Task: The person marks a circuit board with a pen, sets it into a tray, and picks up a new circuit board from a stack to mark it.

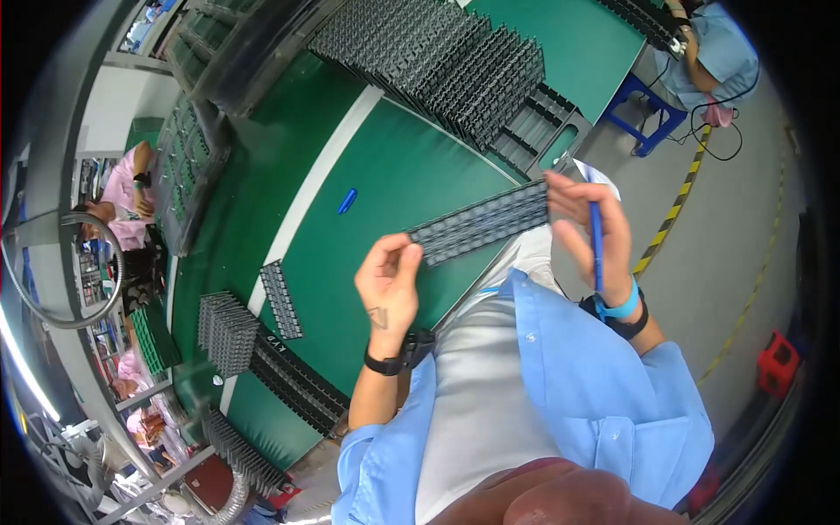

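A long, dark panel [486, 220] with rows of small repeated cells, which looks like a circuit-board panel, is held up in front of me, tilted with its right end higher. My left hand [390, 280] pinches its left end between thumb and fingers. At the other end, the fingertips of my right hand [599, 229] meet the panel's edge. A slim blue pen [598, 245] is tucked into that same hand, lying along the palm. Whether the right fingers grip the panel or only touch it, I cannot tell.
Similar panels stand packed in a black rack [490, 83] at the far side of the green table [385, 149]. A blue cylinder [347, 200] and a single panel [281, 299] lie on it. More panels [227, 332] stand upright at left. A co-worker sits beyond a blue stool [643, 114].
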{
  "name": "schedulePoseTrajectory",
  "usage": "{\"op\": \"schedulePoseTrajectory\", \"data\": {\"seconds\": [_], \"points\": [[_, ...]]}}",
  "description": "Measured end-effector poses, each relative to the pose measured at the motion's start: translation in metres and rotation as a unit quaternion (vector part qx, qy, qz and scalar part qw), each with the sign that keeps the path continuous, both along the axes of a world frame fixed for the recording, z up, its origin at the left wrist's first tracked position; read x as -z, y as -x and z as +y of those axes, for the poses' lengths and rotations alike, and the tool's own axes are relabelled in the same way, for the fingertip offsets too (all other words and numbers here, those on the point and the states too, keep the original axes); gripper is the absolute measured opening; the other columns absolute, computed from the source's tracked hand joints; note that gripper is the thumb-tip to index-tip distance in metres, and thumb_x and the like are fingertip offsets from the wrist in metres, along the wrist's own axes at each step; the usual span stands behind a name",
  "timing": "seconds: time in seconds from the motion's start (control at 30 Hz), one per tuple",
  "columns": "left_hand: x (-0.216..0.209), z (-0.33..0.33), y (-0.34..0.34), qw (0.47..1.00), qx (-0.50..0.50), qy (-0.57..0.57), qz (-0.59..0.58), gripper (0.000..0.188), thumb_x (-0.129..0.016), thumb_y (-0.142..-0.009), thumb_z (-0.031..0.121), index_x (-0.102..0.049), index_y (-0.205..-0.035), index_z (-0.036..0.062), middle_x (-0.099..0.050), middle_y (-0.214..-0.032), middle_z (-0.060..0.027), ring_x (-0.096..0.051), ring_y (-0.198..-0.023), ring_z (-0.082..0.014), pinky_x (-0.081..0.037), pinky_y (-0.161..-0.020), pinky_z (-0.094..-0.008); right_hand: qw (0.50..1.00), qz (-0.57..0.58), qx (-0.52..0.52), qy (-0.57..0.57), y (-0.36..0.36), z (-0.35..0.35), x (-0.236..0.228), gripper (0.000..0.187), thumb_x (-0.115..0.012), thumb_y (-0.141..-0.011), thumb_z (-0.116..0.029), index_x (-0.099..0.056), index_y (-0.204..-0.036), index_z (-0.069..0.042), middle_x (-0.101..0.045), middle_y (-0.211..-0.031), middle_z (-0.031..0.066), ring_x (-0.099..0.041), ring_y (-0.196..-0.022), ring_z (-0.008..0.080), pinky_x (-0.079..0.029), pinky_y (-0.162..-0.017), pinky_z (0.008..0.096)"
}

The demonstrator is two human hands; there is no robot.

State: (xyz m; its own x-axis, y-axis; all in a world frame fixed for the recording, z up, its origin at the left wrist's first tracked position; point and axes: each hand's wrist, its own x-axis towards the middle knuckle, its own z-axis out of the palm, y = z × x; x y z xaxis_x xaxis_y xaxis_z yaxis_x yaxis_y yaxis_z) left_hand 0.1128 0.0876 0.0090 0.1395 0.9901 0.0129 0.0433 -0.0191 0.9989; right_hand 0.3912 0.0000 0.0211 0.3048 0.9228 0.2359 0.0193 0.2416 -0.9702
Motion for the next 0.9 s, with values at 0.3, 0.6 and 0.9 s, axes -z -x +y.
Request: {"op": "schedulePoseTrajectory", "data": {"seconds": [0.3,0.6,0.9], "points": [[-0.012,0.012,-0.087,0.989,0.08,-0.122,0.036,0.008,-0.077,-0.089,-0.001,-0.075,-0.095,0.0033,-0.077,-0.091,-0.0077,-0.072,-0.081,-0.0198,-0.054,-0.082,-0.0313,0.988,-0.11,0.102,-0.037,-0.084,0.015,0.008,0.022,-0.057,-0.104,0.002,-0.05,-0.125,0.003,-0.055,-0.144,0.0387,-0.057,-0.137,0.0449,-0.047,-0.115,0.0574],[-0.01,0.073,-0.11,0.946,0.015,-0.32,0.055,0.009,-0.079,-0.083,0.004,-0.075,-0.09,0.007,-0.075,-0.085,-0.0047,-0.07,-0.075,-0.027,-0.052,-0.076,-0.0401,0.966,-0.206,0.04,-0.147,-0.099,0.121,-0.019,0.019,-0.052,-0.107,-0.002,-0.05,-0.124,0.005,-0.049,-0.147,0.0442,-0.051,-0.139,0.0561,-0.044,-0.115,0.0671],[0.006,0.088,-0.122,0.931,0.005,-0.339,0.134,0.009,-0.079,-0.082,0.007,-0.072,-0.087,0.0103,-0.072,-0.082,-0.0036,-0.069,-0.079,-0.0254,-0.05,-0.077,-0.0396,0.973,-0.193,0.055,-0.116,-0.107,0.138,0.005,0.018,-0.052,-0.106,-0.001,-0.049,-0.123,0.006,-0.051,-0.147,0.0417,-0.053,-0.138,0.0549,-0.049,-0.112,0.0642]]}}
